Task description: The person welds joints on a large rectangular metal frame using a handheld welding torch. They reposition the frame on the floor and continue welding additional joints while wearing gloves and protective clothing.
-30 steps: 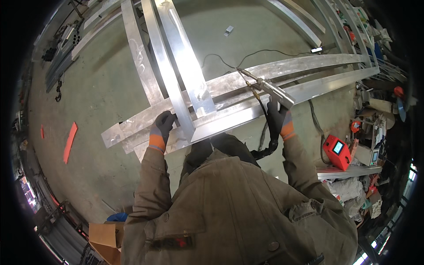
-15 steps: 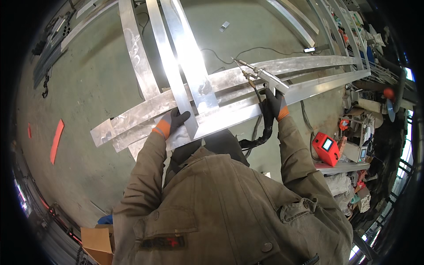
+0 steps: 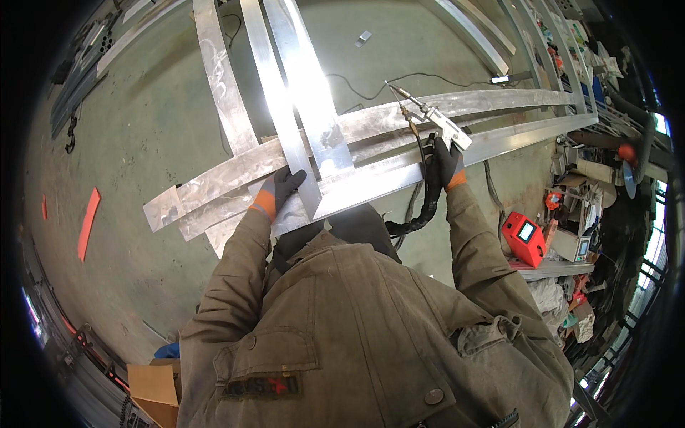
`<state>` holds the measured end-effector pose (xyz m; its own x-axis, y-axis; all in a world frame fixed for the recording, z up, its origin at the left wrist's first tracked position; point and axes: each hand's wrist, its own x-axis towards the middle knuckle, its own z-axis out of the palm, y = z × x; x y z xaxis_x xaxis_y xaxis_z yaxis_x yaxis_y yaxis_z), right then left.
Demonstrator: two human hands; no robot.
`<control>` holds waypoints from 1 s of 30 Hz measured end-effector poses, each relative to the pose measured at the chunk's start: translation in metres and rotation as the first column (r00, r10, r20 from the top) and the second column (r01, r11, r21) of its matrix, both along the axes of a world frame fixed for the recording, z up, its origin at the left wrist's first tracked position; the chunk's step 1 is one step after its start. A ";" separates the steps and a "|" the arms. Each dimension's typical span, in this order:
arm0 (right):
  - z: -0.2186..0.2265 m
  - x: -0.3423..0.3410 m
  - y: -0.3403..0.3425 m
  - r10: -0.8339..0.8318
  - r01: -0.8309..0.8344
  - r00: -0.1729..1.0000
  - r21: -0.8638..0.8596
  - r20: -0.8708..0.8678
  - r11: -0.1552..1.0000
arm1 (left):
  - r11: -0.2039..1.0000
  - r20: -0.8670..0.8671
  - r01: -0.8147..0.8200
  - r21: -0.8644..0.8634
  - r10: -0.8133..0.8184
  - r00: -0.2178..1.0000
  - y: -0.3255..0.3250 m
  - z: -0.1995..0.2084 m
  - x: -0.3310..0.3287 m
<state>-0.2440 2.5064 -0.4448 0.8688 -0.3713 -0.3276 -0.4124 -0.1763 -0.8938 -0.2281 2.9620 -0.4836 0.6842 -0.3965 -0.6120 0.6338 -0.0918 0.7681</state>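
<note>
1. The left hand (image 3: 280, 187), in a dark glove with an orange cuff, lies flat with its fingers spread on the crossing of the metal strips (image 3: 342, 153). Its grip is wide and encloses nothing; the palm presses on the strip surface.
2. The right hand (image 3: 444, 162), gloved the same way, has its grip closed around the handle of a welding torch (image 3: 430, 118).
3. The torch body projects up and away from the right hand. Its thin nozzle points to the left, above the upper long strip.
4. A black hose (image 3: 421, 207) runs down from the torch, below the right hand, toward the person's chest.
5. The long strips run left to right on the concrete floor (image 3: 143, 135); three more strips cross over them, just right of the left hand.
6. A red meter box (image 3: 524, 239) stands well to the right of the strips.
</note>
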 end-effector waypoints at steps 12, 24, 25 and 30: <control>0.000 -0.001 0.000 -0.016 0.016 1.000 0.025 -0.003 1.000 | 0.999 0.015 -0.023 0.033 0.023 1.000 -0.006 0.006 0.000; -0.024 -0.002 -0.014 -0.005 0.004 0.999 0.006 0.035 1.000 | 0.999 -0.020 -0.043 -0.024 0.042 0.999 -0.003 -0.003 0.001; -0.027 -0.002 -0.014 0.002 -0.001 0.999 -0.026 0.043 1.000 | 0.998 -0.022 -0.052 -0.030 0.052 0.998 -0.003 -0.004 0.001; -0.033 -0.002 -0.015 0.094 -0.082 0.988 -0.100 0.123 0.992 | 0.998 0.008 -0.058 0.013 0.058 0.998 -0.004 -0.007 -0.002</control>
<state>-0.2463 2.4912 -0.4777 0.9320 -0.3152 -0.1790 -0.2750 -0.2932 -0.9157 -0.2297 2.9576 -0.4905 0.7103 -0.3478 -0.6120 0.6328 -0.0653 0.7715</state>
